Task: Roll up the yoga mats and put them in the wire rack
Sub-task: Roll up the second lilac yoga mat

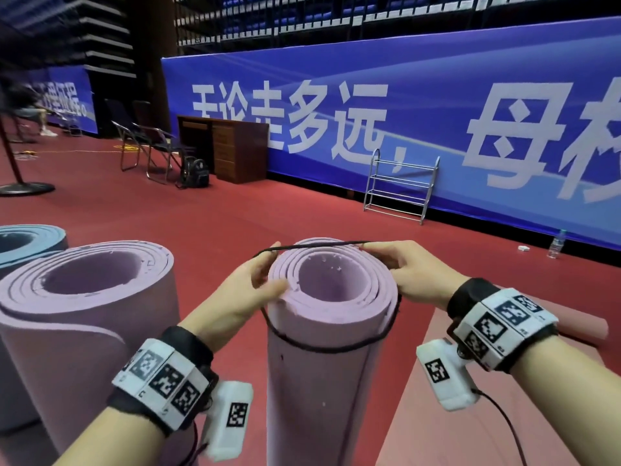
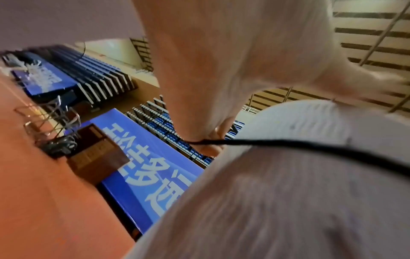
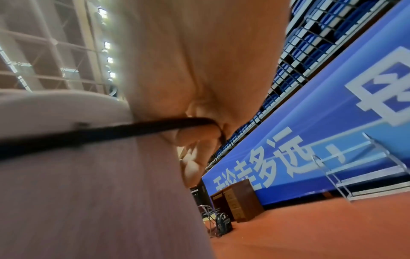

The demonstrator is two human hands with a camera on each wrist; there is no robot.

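Note:
A rolled lilac yoga mat (image 1: 322, 361) stands upright in front of me. A black elastic band (image 1: 322, 244) is stretched over its top end and loops round the near side lower down. My left hand (image 1: 255, 284) pinches the band at the mat's left rim, with the thumb on the rolled edge. My right hand (image 1: 400, 264) pinches the band at the right rim. The wrist views show the band (image 2: 288, 143) (image 3: 111, 131) taut from the fingers across the mat (image 2: 277, 201) (image 3: 88, 192). The metal wire rack (image 1: 401, 186) stands far off against the blue banner.
A second rolled lilac mat (image 1: 90, 317) and a blue rolled mat (image 1: 30, 240) stand at my left. A red mat (image 1: 470, 415) lies flat at my right. A wooden desk (image 1: 232, 146), folding chairs (image 1: 148, 146), a backpack (image 1: 195, 173) and a water bottle (image 1: 556, 245) sit along the banner.

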